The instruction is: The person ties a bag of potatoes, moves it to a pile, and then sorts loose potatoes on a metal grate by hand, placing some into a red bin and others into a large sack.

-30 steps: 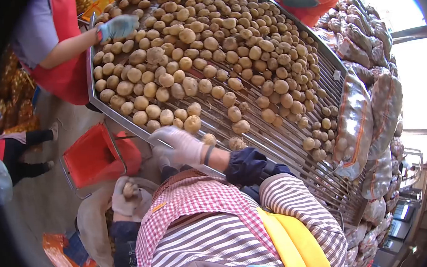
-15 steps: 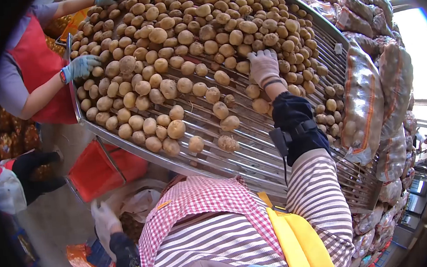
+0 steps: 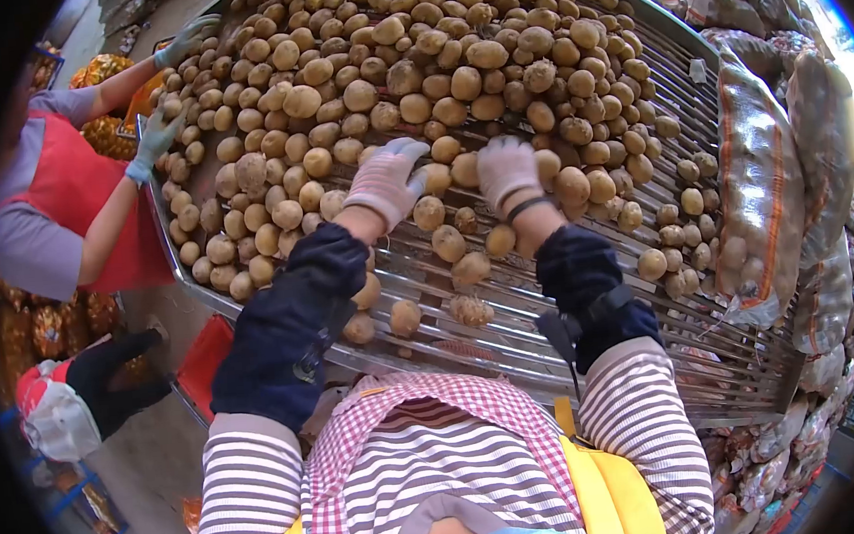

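Potatoes (image 3: 360,95) lie heaped across the far part of a slatted metal sorting table (image 3: 517,332), with loose ones nearer its front edge. My left hand (image 3: 387,182), in a pale glove, reaches over the potatoes with its fingers stretched to the right. Beside it, my right hand (image 3: 509,172), gloved too, rests among potatoes at the front of the heap, fingers pointing away from me. Potatoes sit on both sides of the right hand. Whatever lies under either palm is hidden.
A co-worker in a red apron (image 3: 79,184) stands at the table's left end, both gloved hands at the heap. Full clear sacks (image 3: 757,191) are stacked along the right side. A red crate (image 3: 204,365) stands on the floor at left; another person bends beyond it.
My left hand has come up from low beside the table onto the potatoes. My right hand has shifted slightly nearer to me and left. The co-worker's hands have moved, and the view has shifted.
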`<state>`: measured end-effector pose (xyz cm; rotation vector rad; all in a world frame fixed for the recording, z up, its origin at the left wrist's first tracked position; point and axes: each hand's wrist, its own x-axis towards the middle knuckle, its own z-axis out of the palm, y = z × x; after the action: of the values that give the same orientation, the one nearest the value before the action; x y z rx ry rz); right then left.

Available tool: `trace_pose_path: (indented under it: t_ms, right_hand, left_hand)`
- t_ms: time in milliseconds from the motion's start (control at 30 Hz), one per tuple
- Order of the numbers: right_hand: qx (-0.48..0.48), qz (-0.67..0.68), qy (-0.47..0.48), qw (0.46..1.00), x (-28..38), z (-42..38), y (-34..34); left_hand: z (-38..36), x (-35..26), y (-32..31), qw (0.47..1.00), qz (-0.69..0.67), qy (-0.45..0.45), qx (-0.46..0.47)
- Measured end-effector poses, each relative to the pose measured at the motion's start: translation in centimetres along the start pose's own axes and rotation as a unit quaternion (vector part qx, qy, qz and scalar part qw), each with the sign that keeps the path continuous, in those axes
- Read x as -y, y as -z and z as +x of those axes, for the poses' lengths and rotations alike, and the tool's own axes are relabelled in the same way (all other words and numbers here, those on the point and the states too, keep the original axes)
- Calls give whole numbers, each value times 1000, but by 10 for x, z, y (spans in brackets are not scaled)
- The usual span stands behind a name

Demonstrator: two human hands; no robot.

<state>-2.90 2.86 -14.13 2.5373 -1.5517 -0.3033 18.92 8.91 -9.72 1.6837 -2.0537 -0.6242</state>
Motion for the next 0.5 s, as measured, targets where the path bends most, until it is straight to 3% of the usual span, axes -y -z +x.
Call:
trace_pose_path:
  t_ms: [67, 100, 200, 300, 367, 467, 500]
  right_hand:
    - [-37, 75, -34, 996, 23, -13, -14]
    - [-9, 94, -44, 995, 26, -18, -9]
    - [11, 85, -20, 996, 27, -27, 3]
    - [-10, 99, -57, 993, 22, -38, 6]
    - [41, 109, -82, 990, 19, -35, 16]
    - [116, 113, -111, 980, 6, -18, 25]
    - [120, 116, -90, 982, 1, -14, 37]
  left_hand:
    - [20, 1, -10, 999, 33, 12, 6]
    - [29, -3, -10, 997, 64, 29, 12]
    - [50, 5, -21, 993, 76, 43, 77]
    - [65, 8, -24, 992, 58, 34, 107]
    - [69, 2, -21, 986, 59, 64, 139]
    - [70, 7, -29, 992, 50, 30, 114]
    - [100, -5, -29, 993, 24, -32, 107]
